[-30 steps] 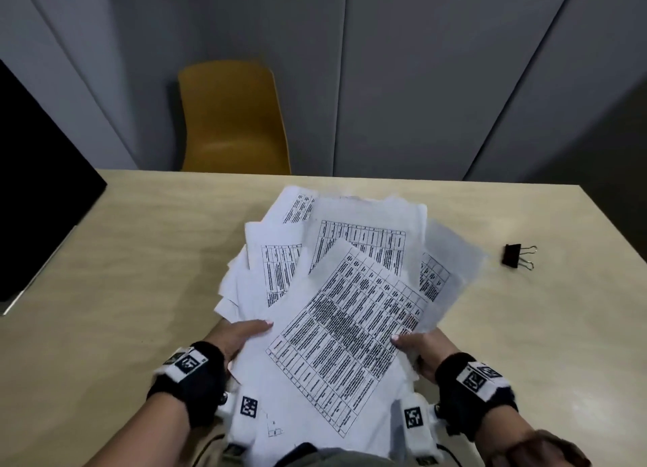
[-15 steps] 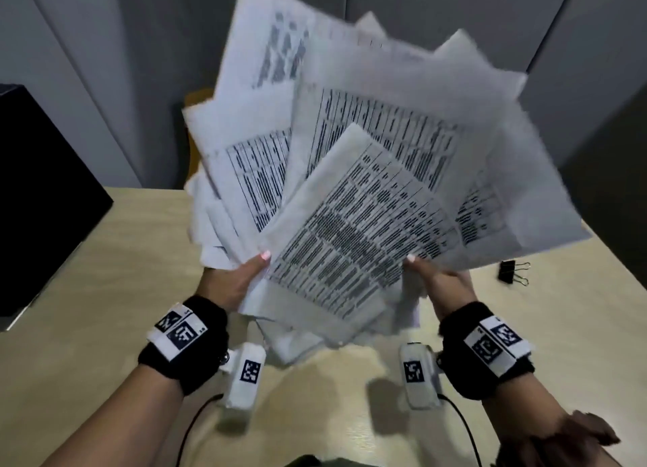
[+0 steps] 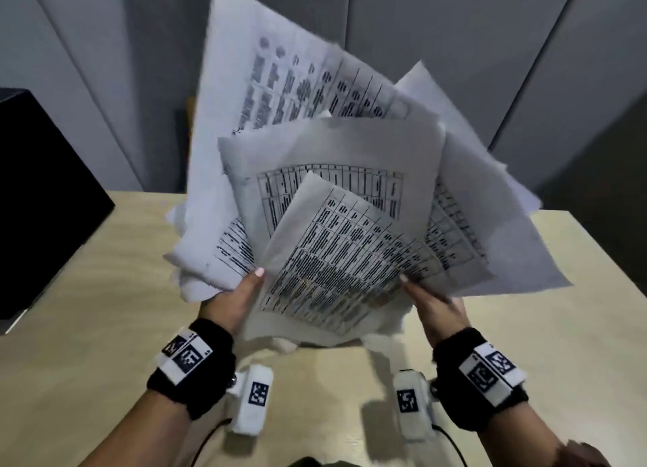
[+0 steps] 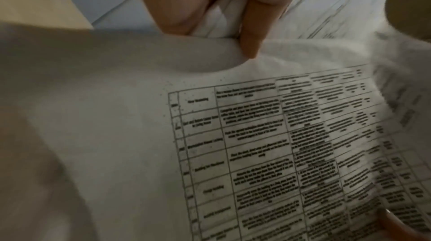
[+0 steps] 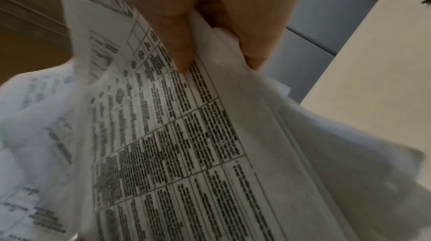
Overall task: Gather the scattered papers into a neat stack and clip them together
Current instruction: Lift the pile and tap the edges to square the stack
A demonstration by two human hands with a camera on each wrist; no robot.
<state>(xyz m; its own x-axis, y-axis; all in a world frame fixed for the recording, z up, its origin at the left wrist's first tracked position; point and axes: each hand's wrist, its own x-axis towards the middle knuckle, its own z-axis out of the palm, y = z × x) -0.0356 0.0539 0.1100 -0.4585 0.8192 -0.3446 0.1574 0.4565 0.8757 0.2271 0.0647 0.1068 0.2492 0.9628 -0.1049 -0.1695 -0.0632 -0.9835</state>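
A loose fan of white printed papers (image 3: pixel 332 221) stands tilted upright above the wooden table (image 3: pixel 105 291), lifted off it. My left hand (image 3: pixel 241 296) grips the fan's lower left edge, thumb on the front sheet and fingers behind. My right hand (image 3: pixel 434 305) grips its lower right edge the same way. The left wrist view shows my thumb (image 4: pixel 251 29) pressed on the papers (image 4: pixel 233 134). In the right wrist view my fingers (image 5: pixel 177 38) pinch the sheets (image 5: pixel 186 134). A dark shape, probably the binder clip (image 5: pixel 426 0), lies on the table at the right. The papers hide it in the head view.
A black box or screen (image 3: pixel 42 193) stands at the table's left edge. Grey wall panels (image 3: pixel 490 64) rise behind the table. A sliver of a yellow chair (image 3: pixel 190 116) shows behind the papers. White wrist cameras (image 3: pixel 254 400) hang under both wrists.
Both hands lifted the pile off the table and tipped it upright. Over the last half second the sheets shifted against each other and the fan now covers the clip.
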